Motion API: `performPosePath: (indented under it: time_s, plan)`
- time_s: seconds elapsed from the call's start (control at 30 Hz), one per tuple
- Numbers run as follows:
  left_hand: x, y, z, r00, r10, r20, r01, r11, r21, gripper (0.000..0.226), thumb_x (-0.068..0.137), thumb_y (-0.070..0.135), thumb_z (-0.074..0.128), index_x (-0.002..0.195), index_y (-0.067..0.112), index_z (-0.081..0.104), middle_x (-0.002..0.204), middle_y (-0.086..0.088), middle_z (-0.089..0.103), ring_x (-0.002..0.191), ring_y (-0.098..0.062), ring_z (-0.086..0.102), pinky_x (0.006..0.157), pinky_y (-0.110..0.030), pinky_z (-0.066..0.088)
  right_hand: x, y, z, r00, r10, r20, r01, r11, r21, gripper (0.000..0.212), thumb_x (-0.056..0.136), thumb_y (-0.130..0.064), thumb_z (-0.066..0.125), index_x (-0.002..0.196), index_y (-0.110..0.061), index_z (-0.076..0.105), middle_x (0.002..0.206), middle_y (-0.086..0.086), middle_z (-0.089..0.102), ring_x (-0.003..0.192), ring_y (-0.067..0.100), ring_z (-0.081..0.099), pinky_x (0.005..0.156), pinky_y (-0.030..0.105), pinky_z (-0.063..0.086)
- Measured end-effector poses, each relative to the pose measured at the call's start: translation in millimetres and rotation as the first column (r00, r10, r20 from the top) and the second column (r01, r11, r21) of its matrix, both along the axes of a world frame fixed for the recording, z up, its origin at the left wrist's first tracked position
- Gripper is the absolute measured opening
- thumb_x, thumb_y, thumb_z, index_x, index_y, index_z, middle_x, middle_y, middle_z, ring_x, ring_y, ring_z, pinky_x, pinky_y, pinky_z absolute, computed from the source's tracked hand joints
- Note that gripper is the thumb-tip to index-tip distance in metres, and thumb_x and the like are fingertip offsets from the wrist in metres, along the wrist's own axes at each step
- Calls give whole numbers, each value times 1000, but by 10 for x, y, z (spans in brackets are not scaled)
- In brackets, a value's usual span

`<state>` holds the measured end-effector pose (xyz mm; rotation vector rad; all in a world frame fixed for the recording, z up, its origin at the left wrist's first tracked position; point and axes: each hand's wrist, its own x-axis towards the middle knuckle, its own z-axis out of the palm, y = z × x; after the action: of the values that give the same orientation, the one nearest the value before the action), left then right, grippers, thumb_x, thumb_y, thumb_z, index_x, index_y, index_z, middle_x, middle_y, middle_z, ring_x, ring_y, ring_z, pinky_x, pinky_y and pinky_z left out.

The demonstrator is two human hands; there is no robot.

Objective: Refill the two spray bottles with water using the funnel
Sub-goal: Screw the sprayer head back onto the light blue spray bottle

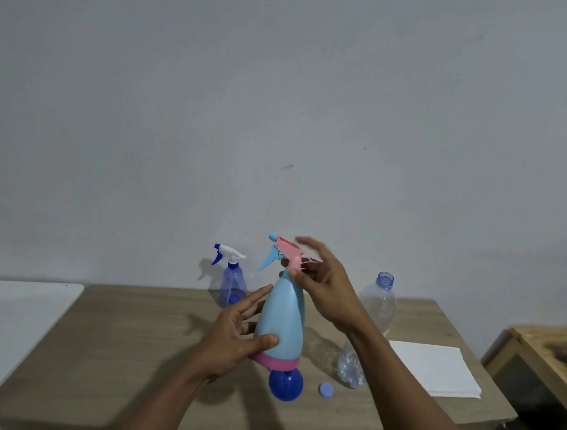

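Pale-blue spray bottle stands nearly upright above the surface, long axis vertical; left hand curls around its lower body, while right hand, nearer the top, pinches the pink trigger head, fingers partly spread, likely to unscrew it

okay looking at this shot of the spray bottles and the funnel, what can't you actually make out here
All in the head view:
- Light blue spray bottle: opaque body hides its water level.
- Blue funnel: that bottle covers its upper part.
- Right hand: fingertips motion-blurred at the pink sprayer head, so whether the collar is unscrewed is unclear.
- Clear blue spray bottle: too small to judge contents.
- Wooden piece: cut off by the right edge.
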<state>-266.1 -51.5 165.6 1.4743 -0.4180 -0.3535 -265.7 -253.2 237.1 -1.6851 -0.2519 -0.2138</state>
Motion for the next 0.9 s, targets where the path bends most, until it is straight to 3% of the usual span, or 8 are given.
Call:
performPosePath:
  time_s: [0.1,0.2,0.33,0.5,0.6,0.7,0.8,0.9]
  plan:
    - [-3,-27,-64,999,-34,-38,34,999,-13,79,66,18,91,133,30,51,131,8,65,117,-23,65,80,-41,60,7,145,-149,989,-130,-78,143,969,202,61,90,-17,73,137,-38,41,103,8,77,89,23,74,80,33,61]
    - [-29,-58,-252,995,-53,-85,54,999,5,70,70,10,89,128,20,51,130,3,64,118,-23,64,83,-43,60,59,212,-241,968,-162,-192,191,971,143,27,93,-28,68,120,-27,65,95,0,72,79,16,63,69,26,52]
    - [-9,-5,-681,974,105,-202,-112,993,-25,81,49,27,99,117,15,56,127,-5,65,112,-26,67,80,-45,61,64,126,-470,942,-128,-311,161,984,80,22,98,-31,60,115,-23,71,105,-1,74,96,21,71,84,35,52]
    - [166,340,-1473,946,323,37,-303,833,463,92,42,66,87,119,27,55,125,-4,63,118,-23,59,92,-21,46,2,12,-774,934,-141,-327,107,987,-119,29,101,-35,54,114,-15,71,114,0,73,79,30,75,79,31,57]
    - [245,612,-1836,952,301,48,-217,560,800,111,61,71,74,150,20,31,156,-9,36,142,-25,36,113,-37,36,-28,-46,-1108,920,-168,-354,23,926,-378,43,100,-50,49,92,-16,75,95,4,76,71,21,73,85,46,59]
    - [233,768,-2016,972,222,-81,1,340,940,133,56,92,54,157,27,-2,166,3,-9,153,-27,-7,120,-58,6,-133,-76,-1443,861,-128,-492,-125,884,-450,47,92,-67,43,105,-34,75,92,9,76,72,20,73,91,45,56]
    - [170,796,-2141,982,139,-126,81,294,952,150,43,104,42,153,24,-23,158,6,-36,146,-28,-32,112,-67,-16,-202,-47,-1589,787,-152,-598,-110,919,-378,39,99,-58,44,111,-35,72,93,19,73,60,29,74,81,40,57]
    - [159,803,-2177,985,116,-127,89,291,953,154,34,107,32,149,25,-30,154,6,-43,143,-27,-39,109,-67,-22,-147,-46,-1729,767,-274,-580,-26,891,-454,51,98,-55,46,83,-14,71,75,21,70,65,37,72,78,46,59]
